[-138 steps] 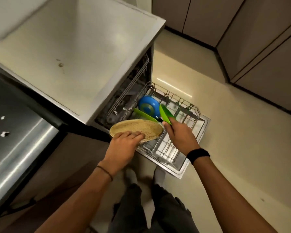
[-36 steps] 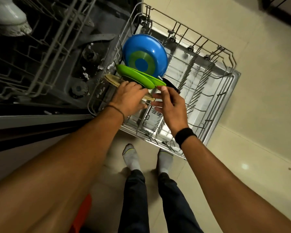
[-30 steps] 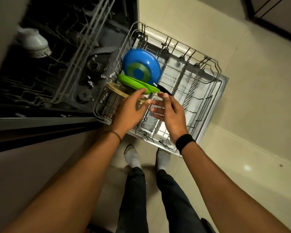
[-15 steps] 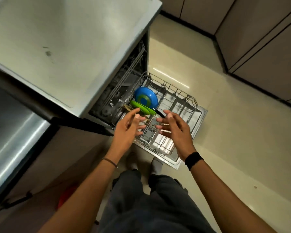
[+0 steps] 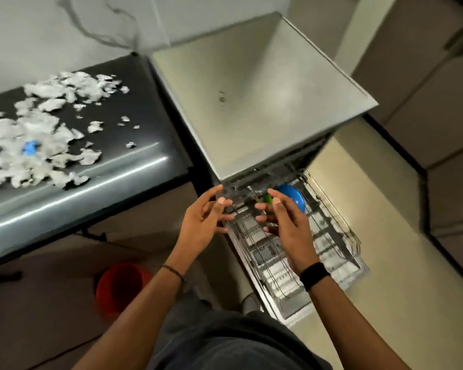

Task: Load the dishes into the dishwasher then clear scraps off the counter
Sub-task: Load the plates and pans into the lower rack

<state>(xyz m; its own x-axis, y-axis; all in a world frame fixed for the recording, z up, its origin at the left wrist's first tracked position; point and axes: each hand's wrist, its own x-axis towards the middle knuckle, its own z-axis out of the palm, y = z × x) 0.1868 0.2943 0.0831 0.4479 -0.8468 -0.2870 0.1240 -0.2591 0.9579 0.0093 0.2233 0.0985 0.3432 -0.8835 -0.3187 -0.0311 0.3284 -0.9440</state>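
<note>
Above the pulled-out rack (image 5: 341, 237), the left hand (image 5: 203, 222) and right hand (image 5: 286, 228) hover with fingers spread and loose, and neither holds anything. Just past the right fingertips, a blue bowl (image 5: 294, 196) and a sliver of green plate (image 5: 267, 199) stand at the rack's inner end, by the dishwasher (image 5: 251, 102) mouth. Farther left, white scraps (image 5: 38, 129) litter the dark counter (image 5: 123, 166) — a blue bit (image 5: 30, 148) among them.
</note>
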